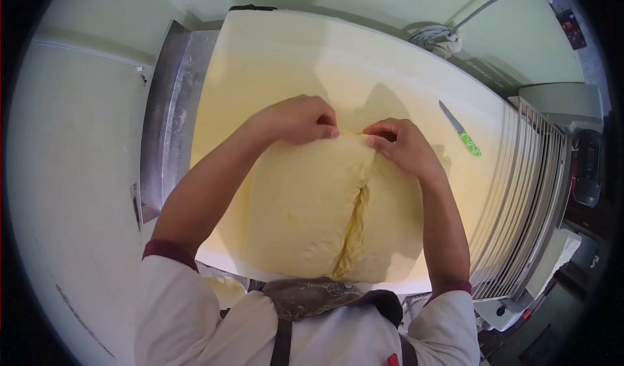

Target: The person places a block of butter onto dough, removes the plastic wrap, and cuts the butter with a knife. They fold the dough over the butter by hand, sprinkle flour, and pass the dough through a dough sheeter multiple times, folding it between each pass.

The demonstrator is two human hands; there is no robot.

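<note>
A big slab of pale yellow dough (299,210) lies on the work table in front of me. Down its right part runs a rough seam, pinched together near the far end and gaping toward my body. My left hand (304,120) pinches the dough's far edge between thumb and fingers. Just to the right, my right hand (400,143) grips the same edge close to the top of the seam, its fingers curled. A small gap separates the two hands.
A knife (460,129) with a green patterned handle lies on the white table (273,47) to the right. Beyond it is a metal wire rack (513,203). A bundled cloth (437,39) sits by the back wall. Metal edging (172,112) borders the left side.
</note>
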